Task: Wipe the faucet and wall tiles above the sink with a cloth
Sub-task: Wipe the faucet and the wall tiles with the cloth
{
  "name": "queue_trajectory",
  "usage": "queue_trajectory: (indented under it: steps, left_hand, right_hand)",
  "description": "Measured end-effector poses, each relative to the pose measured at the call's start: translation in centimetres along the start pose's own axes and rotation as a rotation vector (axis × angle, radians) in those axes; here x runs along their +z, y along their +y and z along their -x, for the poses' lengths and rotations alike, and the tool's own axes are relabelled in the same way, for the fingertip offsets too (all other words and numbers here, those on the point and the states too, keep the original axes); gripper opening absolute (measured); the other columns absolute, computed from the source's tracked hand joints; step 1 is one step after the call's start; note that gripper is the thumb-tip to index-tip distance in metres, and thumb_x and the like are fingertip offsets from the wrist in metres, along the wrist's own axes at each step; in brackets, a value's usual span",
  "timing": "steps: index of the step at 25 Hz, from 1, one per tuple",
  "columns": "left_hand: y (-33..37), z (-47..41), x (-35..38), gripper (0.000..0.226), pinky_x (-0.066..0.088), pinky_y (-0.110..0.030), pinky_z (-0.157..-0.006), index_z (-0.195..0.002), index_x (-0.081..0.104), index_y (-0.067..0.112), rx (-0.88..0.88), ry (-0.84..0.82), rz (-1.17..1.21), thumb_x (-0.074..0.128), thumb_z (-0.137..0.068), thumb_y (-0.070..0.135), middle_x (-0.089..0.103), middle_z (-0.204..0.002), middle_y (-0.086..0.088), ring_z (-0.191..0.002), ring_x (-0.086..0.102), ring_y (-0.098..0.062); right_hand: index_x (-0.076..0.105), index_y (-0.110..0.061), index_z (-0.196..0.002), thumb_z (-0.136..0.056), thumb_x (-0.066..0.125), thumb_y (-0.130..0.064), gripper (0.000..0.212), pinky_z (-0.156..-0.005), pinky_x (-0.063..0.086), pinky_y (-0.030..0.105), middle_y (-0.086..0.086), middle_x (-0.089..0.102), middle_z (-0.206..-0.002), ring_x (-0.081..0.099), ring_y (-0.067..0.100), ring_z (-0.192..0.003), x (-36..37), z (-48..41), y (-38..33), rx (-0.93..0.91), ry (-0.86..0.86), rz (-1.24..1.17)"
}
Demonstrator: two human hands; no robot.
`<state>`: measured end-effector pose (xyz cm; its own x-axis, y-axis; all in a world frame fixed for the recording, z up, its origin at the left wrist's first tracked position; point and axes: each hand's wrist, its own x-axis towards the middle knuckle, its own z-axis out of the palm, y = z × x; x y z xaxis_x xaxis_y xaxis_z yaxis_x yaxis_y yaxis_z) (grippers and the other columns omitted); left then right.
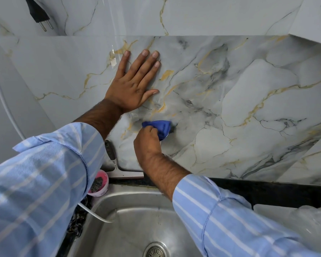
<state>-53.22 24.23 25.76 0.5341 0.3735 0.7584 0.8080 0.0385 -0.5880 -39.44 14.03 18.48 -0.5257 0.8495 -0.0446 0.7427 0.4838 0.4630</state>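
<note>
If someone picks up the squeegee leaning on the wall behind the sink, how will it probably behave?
The squeegee probably stays stiff and feels light: slim handle, thin flat blade. It stands tilted against the tiles on its blade edge, so a sideways nudge might slide or topple it toward the sink.

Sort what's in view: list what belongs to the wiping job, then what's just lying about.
In the job: blue cloth, bunched in the right hand; marble wall tiles; left hand, flat on the tiles.

Lying about: squeegee, pink tub, hanging plug, sink.
</note>
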Motion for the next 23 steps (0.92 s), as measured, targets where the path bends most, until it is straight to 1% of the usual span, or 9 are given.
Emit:
queue_trajectory:
  steps: [2,7,9,11,12,15,17,20,23]
  left_hand:
    - [0.0,0.0,0.2,0.078,0.017,-0.062,-0.128,-0.168,0.024,0.008,0.003,0.003,0.001,0.042,-0.112,0.058,0.021,-0.175,-0.013,-0.162,0.022,-0.033]
    - [-0.1,0.0,0.2,0.078,0.018,-0.063,-0.127,-0.168,0.024,0.008,-0.002,0.004,0.014,0.043,-0.112,0.058,0.022,-0.175,-0.013,-0.162,0.022,-0.033]
    - [-0.1,0.0,0.0,0.078,0.018,-0.063,-0.128,-0.168,0.024,0.008,-0.005,-0.002,0.019,0.042,-0.112,0.058,0.023,-0.175,-0.013,-0.162,0.023,-0.033]
    - [0.0,-0.1,-0.2,0.077,0.019,-0.063,-0.127,-0.168,0.025,0.008,-0.004,-0.01,0.023,0.041,-0.112,0.059,0.024,-0.174,-0.013,-0.161,0.025,-0.033]
    - [0.0,-0.1,-0.2,0.077,0.019,-0.063,-0.127,-0.168,0.025,0.008,-0.002,-0.013,0.025,0.041,-0.112,0.058,0.025,-0.174,-0.014,-0.161,0.025,-0.034]
    - [0.1,-0.2,-0.4,0.076,0.02,-0.064,-0.127,-0.168,0.025,0.008,-0.004,-0.02,0.024,0.041,-0.112,0.058,0.026,-0.173,-0.014,-0.16,0.026,-0.034]
    - [0.1,-0.2,-0.5,0.076,0.021,-0.064,-0.126,-0.168,0.025,0.008,-0.007,-0.018,0.015,0.042,-0.112,0.057,0.027,-0.173,-0.014,-0.16,0.026,-0.034]
    - [0.3,-0.3,-0.6,0.076,0.022,-0.065,-0.125,-0.167,0.027,0.007,-0.013,-0.022,0.012,0.043,-0.112,0.057,0.028,-0.172,-0.015,-0.16,0.028,-0.035]
    - [0.3,-0.2,-0.8,0.075,0.024,-0.066,-0.124,-0.166,0.029,0.006,-0.013,-0.031,-0.015,0.042,-0.112,0.057,0.03,-0.172,-0.016,-0.159,0.03,-0.036]
  right_hand:
    - [0.057,-0.01,-0.134,-0.1,0.045,-0.027,0.04,-0.103,0.04,0.044,0.01,0.056,-0.136,0.049,0.031,-0.125,0.6,-1.5,0.6,-0.106,0.009,0.029]
    - [0.047,-0.017,-0.147,-0.102,0.043,-0.031,0.047,-0.114,0.027,0.042,0.002,0.045,-0.153,0.037,0.025,-0.144,0.7,-3.0,0.9,-0.164,-0.278,-0.11]
    - [0.058,-0.017,-0.134,-0.1,0.05,-0.031,0.038,-0.11,0.032,0.04,0.002,0.053,-0.145,0.042,0.025,-0.14,-0.2,-3.1,2.3,-0.139,-0.298,-0.265]
    - [0.065,-0.013,-0.112,-0.098,0.058,-0.027,0.021,-0.097,0.042,0.036,0.002,0.06,-0.126,0.052,0.025,-0.13,0.1,-2.7,3.6,-0.125,-0.318,-0.479]
    - [0.064,-0.01,-0.109,-0.098,0.057,-0.024,0.019,-0.092,0.045,0.034,0.003,0.062,-0.123,0.057,0.025,-0.122,1.1,-1.9,3.9,-0.099,-0.229,-0.649]
    - [0.066,-0.006,-0.103,-0.098,0.053,-0.017,0.018,-0.071,0.045,0.028,0.001,0.067,-0.096,0.062,0.016,-0.084,4.2,2.2,4.3,0.185,0.314,-1.201]
    - [0.066,-0.006,-0.092,-0.094,0.059,-0.016,0.013,-0.06,0.046,0.028,-0.002,0.064,-0.077,0.06,0.012,-0.065,4.7,2.7,4.7,0.285,0.364,-1.352]
    - [0.062,-0.007,-0.089,-0.082,0.075,-0.021,0.02,-0.055,0.051,0.025,0.001,0.065,-0.082,0.065,0.017,-0.07,4.2,0.5,5.6,0.4,0.205,-1.422]
    - [0.06,-0.007,-0.098,-0.086,0.071,-0.028,0.027,-0.057,0.054,0.027,0.007,0.06,-0.089,0.065,0.021,-0.073,4.5,-1.1,4.6,0.518,-0.145,-1.619]
